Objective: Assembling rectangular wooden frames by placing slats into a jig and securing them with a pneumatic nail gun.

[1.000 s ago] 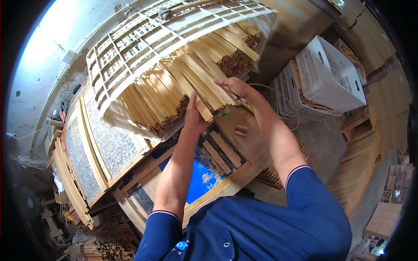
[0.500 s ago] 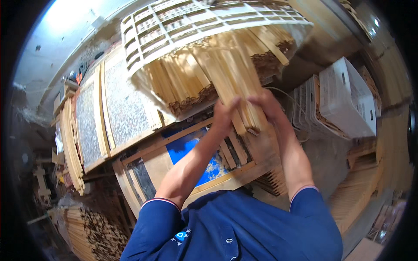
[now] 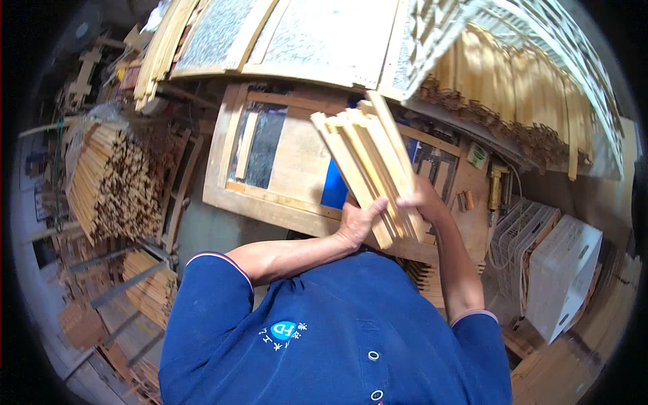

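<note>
A bundle of pale wooden strips [image 3: 368, 165] is held in front of my chest, tilted with its far ends up and to the left. My left hand [image 3: 359, 219] wraps round the lower left side of the bundle, thumb on top. On the opposite side, my right hand [image 3: 426, 200] grips it near its lower end. One strip sticks out beyond the others at the far end. Beneath the bundle lies a wooden workbench top [image 3: 297, 152] with framed recesses and a blue panel [image 3: 333, 187].
At the upper right, a white plastic crate [image 3: 422, 111] lies on its side, full of wooden strips [image 3: 513, 88]. White crates [image 3: 563, 277] stand at the right, near a yellow nail gun [image 3: 496, 189]. A large stack of strips [image 3: 121, 182] is at the left.
My hands have drawn the strips away from the crate and back toward my body, above the bench. The view has turned, so the crate now sits farther right.
</note>
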A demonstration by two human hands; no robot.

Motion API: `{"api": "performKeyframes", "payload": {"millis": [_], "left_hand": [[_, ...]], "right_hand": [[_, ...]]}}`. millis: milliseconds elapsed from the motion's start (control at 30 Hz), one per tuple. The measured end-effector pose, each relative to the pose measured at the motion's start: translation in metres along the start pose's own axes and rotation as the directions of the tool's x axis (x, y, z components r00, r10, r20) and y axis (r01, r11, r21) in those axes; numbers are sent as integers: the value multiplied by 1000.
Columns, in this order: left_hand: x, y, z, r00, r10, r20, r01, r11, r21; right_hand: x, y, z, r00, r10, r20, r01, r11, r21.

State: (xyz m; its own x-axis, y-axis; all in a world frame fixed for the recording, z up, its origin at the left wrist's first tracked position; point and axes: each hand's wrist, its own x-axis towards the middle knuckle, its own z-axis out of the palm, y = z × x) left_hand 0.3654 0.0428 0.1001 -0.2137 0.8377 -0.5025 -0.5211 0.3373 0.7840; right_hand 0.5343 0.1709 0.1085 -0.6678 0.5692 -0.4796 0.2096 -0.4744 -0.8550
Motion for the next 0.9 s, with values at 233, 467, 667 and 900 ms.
{"api": "performKeyframes", "payload": {"millis": [233, 467, 667, 900], "left_hand": [[46, -34, -83, 895, -418, -155, 442, 880, 174], [40, -46, -135, 865, -465, -188, 442, 884, -152], [58, -62, -137, 892, -443, -93, 422, 888, -181], [53, -39, -143, 836, -548, -30, 547, 837, -26]], "right_hand": [[147, -39, 42, 942, 222, 252, -22, 790, -613], [178, -41, 59, 974, 210, 83, -33, 495, -868], [181, -14, 49, 994, 82, 73, 13, 571, -821], [158, -43, 45, 998, -43, 34, 54, 627, -777]]}}
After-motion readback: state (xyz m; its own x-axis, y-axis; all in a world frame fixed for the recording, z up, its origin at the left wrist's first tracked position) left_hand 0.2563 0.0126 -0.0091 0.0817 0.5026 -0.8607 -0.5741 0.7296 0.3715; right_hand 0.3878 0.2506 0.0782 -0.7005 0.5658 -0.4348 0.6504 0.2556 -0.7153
